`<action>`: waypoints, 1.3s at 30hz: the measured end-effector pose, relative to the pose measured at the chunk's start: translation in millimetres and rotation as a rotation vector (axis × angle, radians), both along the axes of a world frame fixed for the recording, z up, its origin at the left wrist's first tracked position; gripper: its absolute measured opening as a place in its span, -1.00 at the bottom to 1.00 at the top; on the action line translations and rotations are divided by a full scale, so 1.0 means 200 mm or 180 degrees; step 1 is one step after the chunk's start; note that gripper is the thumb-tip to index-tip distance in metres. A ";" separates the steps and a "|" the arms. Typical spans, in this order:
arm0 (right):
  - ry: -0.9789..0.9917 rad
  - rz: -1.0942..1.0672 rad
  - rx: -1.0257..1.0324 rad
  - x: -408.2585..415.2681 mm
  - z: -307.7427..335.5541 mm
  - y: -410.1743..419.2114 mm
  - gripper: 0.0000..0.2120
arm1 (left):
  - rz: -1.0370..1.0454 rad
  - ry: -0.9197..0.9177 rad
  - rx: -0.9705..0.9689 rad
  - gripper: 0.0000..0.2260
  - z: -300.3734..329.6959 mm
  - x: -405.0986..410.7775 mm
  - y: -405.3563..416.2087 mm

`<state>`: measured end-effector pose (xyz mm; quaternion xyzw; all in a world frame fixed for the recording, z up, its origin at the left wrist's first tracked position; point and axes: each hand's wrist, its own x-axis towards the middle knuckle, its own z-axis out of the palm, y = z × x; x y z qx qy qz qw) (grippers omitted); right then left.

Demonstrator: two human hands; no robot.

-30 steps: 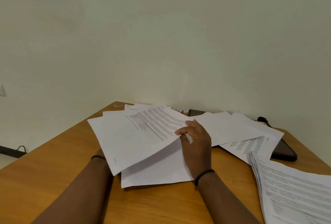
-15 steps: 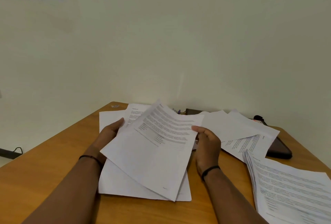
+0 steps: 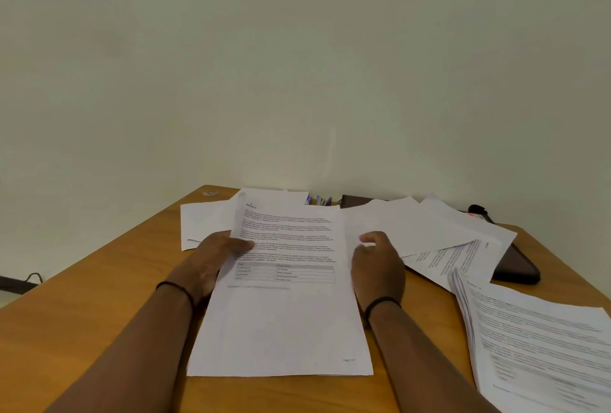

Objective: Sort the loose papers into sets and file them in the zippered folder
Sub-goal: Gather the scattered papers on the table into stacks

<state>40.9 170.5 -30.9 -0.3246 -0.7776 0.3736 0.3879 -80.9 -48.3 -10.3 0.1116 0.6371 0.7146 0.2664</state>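
A squared stack of printed papers (image 3: 281,313) lies on the wooden table (image 3: 99,297) in front of me, text page with a small table on top. My left hand (image 3: 208,260) holds its left edge, thumb on top of the page. The curled fingers of my right hand (image 3: 377,264) hold its right edge. Loose white sheets (image 3: 413,227) spread behind the right hand and partly cover the dark zippered folder (image 3: 515,267) at the right. More sheets (image 3: 201,224) lie behind the left hand. A second fanned pile of printed pages (image 3: 545,346) sits at the near right.
Several pens (image 3: 319,200) and a dark flat object (image 3: 353,201) lie by the wall at the table's back edge. A small black item (image 3: 477,209) sits behind the folder. The wall closes off the far side; a cable (image 3: 29,280) runs on the floor left.
The sheets held up at an angle have been turned straight and lowered flat onto the table as one aligned stack. Both hands have moved to its side edges.
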 end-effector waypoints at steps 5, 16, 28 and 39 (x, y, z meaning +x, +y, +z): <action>-0.1053 -0.0623 0.0439 0.06 0.00 0.06 -0.67 | 0.0055 0.0069 -0.0194 -0.76 -0.01 -0.01 0.00; -0.1347 -0.0719 0.0230 0.06 0.05 0.07 -0.47 | -0.0008 0.0043 -0.0172 -0.72 -0.01 -0.01 0.01; 0.1710 -0.0705 0.0970 -0.01 0.09 0.05 -0.71 | 0.0004 0.0043 -0.0017 -0.76 -0.02 -0.01 0.01; 0.0352 0.1197 0.3038 -0.16 -0.02 -0.38 -0.66 | 0.0290 0.0234 -0.0071 -0.81 0.00 0.04 0.02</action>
